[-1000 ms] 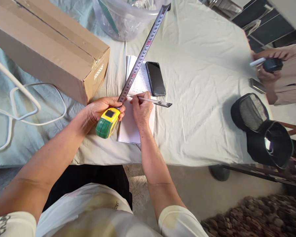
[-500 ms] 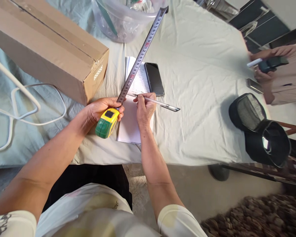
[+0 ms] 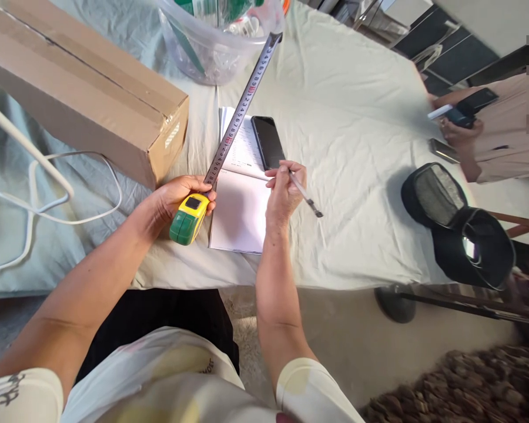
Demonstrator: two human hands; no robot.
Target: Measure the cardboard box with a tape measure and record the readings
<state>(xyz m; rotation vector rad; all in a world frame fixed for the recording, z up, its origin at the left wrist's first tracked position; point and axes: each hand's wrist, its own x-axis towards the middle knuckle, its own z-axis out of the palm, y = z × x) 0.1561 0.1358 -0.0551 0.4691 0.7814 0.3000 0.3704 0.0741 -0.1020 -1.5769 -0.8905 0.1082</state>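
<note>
My left hand (image 3: pixel 183 194) grips a yellow and green tape measure (image 3: pixel 188 220) near the table's front edge. Its metal blade (image 3: pixel 242 111) is pulled out and slants up and right across an open notebook (image 3: pixel 238 217), with the hooked end close to the plastic tub. Between the fingers of my right hand (image 3: pixel 287 191) is a pen (image 3: pixel 306 195), its back end pointing down and right; its tip is hidden. That hand is at the notebook's right edge. A black phone (image 3: pixel 268 141) lies over the right side of the notebook's upper page, which bears writing; the lower page looks mostly blank.
A closed cardboard box (image 3: pixel 92 88) stands on the left, with a white cable (image 3: pixel 79 220) looping before it. Behind is a filled clear tub (image 3: pixel 194 59). An open black case (image 3: pixel 458 229) sits at the right edge. Another person's hand (image 3: pixel 461 129) holds a dark device.
My right hand has moved right with the pen, off the middle of the notebook, uncovering more of the lower page. My left hand still holds the tape measure. The view has shifted slightly.
</note>
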